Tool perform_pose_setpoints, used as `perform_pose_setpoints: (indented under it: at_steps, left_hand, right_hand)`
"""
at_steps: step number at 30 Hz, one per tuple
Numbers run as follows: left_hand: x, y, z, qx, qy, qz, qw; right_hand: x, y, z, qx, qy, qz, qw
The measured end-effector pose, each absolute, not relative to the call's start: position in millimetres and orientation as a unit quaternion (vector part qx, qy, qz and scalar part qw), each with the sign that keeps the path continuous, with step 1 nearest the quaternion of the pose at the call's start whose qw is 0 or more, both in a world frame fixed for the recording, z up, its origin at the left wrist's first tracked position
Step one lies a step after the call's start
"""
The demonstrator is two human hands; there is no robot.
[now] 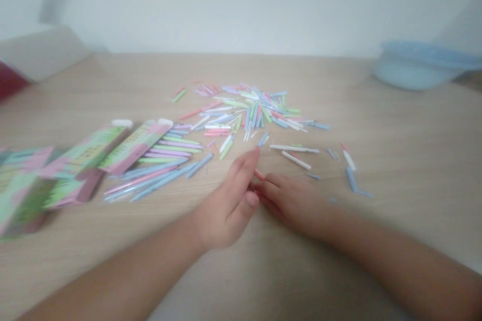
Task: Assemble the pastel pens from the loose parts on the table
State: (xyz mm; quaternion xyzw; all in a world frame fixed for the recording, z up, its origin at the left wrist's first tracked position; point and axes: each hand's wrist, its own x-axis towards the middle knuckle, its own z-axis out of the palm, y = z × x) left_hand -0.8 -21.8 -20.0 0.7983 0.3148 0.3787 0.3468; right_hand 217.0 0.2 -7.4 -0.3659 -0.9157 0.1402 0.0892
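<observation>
The left hand and right hand nearly meet at a pink stick, grip unclear. Right of the printed cartons, ordered rows lie done; a loose pastel heap remains farther right.

Checking feed from my end, bit blurry: pastel sticks look like smooth plastic, mostly matt. table reads as light wood-grain finish, low sheen. boxes look like printed card, smooth coating. tub seems pale blue translucent plastic, smooth. wall looks like matt paint to me.
</observation>
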Motion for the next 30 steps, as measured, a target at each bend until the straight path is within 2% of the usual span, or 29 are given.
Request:
perform_pose_setpoints:
  at_steps: [6,10,16,20,22,26,30]
  left_hand:
    - [8,-10,-38,0.617,0.343,0.537,0.462]
    - [12,-9,-38,0.608,0.314,0.528,0.503]
    - [18,-18,-33,0.637,0.295,0.532,0.474]
    - [7,-10,-23,0.668,0.336,0.55,0.371]
    - [-2,-2,-17,0.732,0.393,0.467,0.302]
    - [-13,6,-17,0.887,0.363,0.228,0.169]
    - [-10,6,-19,0.89,0.395,0.193,0.121]
  right_hand:
    - [208,-2,-1,-0.308,-0.945,0.096,0.049]
    - [201,-3,1,-0.294,-0.95,0.102,0.039]
    - [199,-5,-6,-0.25,-0.963,0.097,0.035]
    - [204,-8,-7,-0.263,-0.959,0.093,0.038]
    - [209,-9,-2,-0.287,-0.952,0.101,0.041]
    - [226,-6,10,-0.347,-0.929,0.124,0.041]
    - [237,0,14,-0.382,-0.917,0.108,0.041]
